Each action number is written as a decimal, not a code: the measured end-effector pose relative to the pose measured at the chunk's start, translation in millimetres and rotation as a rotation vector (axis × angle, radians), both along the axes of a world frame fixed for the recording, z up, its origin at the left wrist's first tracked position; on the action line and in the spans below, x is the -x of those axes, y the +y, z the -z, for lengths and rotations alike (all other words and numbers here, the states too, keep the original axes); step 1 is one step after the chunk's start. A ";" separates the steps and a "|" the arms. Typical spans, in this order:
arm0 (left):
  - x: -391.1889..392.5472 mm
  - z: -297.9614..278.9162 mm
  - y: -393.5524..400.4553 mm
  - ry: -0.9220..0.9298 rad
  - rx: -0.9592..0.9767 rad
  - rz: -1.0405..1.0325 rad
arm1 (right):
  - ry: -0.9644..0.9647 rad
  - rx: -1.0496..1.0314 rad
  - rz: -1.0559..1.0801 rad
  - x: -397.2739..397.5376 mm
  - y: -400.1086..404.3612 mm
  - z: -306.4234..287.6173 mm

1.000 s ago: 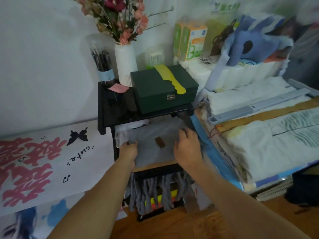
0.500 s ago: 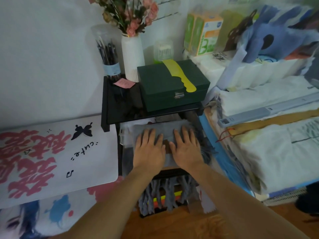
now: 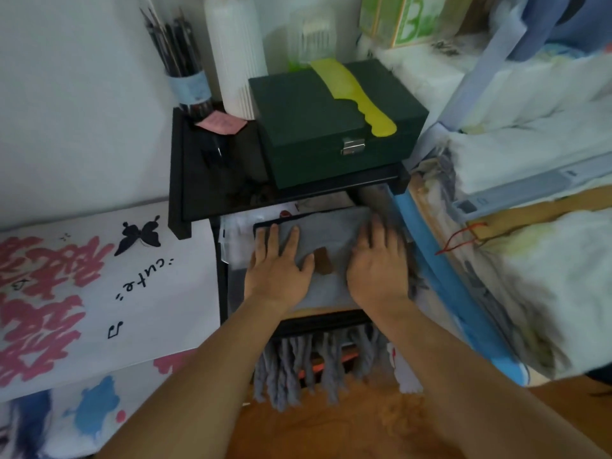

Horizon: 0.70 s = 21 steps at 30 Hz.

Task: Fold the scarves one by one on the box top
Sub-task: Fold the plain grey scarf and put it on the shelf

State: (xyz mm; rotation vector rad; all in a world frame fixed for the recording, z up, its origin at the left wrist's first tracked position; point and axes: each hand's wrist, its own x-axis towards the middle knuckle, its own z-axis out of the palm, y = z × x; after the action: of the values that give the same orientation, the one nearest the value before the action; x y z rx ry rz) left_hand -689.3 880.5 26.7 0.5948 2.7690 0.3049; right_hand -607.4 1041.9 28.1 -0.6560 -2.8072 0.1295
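Pressing hands (image 3: 328, 270) on grey scarf (image 3: 326, 230)

You see a grey scarf (image 3: 326, 233) of soft matt cloth with twisted yarn fringe (image 3: 308, 366). Your green box (image 3: 334, 127) looks matt, its clasp (image 3: 353, 146) shiny metal. The black shelf top (image 3: 212, 173) is glossy; the floor (image 3: 331, 425) is smooth wood.

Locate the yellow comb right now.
Head view, upper centre: the yellow comb lies diagonally on the lid of the dark green box, just right of the white vase.
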 end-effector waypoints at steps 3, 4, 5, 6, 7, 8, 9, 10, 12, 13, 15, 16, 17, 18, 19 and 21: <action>-4.0 -4.1 2.5 0.005 0.015 -0.066 | 0.007 0.021 -0.216 5.1 -18.1 -4.0; -3.9 -5.9 1.7 -0.029 0.009 -0.105 | -0.057 0.059 -0.201 5.6 -17.0 2.4; -4.0 -7.4 0.3 -0.084 0.000 -0.153 | -0.102 0.090 -0.160 4.9 -13.1 10.6; -3.5 -8.6 -1.6 -0.145 -0.018 -0.203 | -0.120 0.112 -0.120 4.0 -8.4 17.6; -3.5 -9.3 -4.6 -0.197 -0.034 -0.246 | -0.129 0.126 -0.101 3.5 -5.8 20.9; -4.6 -9.9 -8.7 -0.219 -0.038 -0.269 | -0.152 0.137 -0.097 3.3 -5.8 20.4; -7.0 -11.6 -12.8 -0.210 -0.025 -0.269 | -0.176 0.143 -0.105 2.5 -7.8 17.9; -9.3 -14.4 -16.2 -0.188 -0.008 -0.255 | -0.190 0.143 -0.109 0.2 -9.9 13.5; -12.5 -22.9 -21.8 -0.165 -0.016 -0.252 | -0.221 0.140 -0.083 -7.1 -12.1 2.3; -13.8 -28.7 -24.9 -0.173 -0.043 -0.276 | -0.244 0.139 -0.061 -11.1 -11.7 -4.8; -16.6 -42.8 -34.3 -0.213 -0.110 -0.358 | -0.282 0.131 -0.023 -23.5 -12.2 -23.7; -18.5 -50.5 -40.5 -0.235 -0.152 -0.399 | -0.280 0.120 -0.018 -32.1 -15.5 -34.0; -21.7 -58.2 -47.5 -0.246 -0.201 -0.431 | -0.251 0.116 -0.028 -42.3 -21.6 -43.6; -26.7 -66.5 -54.4 -0.248 -0.256 -0.448 | -0.198 0.127 -0.047 -54.8 -31.1 -52.3; -34.0 -75.5 -60.6 -0.250 -0.300 -0.453 | -0.135 0.139 -0.078 -67.7 -42.4 -58.0; -51.0 -89.7 -74.3 -0.247 -0.364 -0.443 | -0.036 0.177 -0.132 -89.7 -68.0 -65.8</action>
State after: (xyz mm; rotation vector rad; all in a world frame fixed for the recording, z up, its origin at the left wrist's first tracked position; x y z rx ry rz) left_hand -638.3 806.2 116.5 0.0008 2.5876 0.9245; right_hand -517.7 973.9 93.9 -0.5138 -2.8960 0.3982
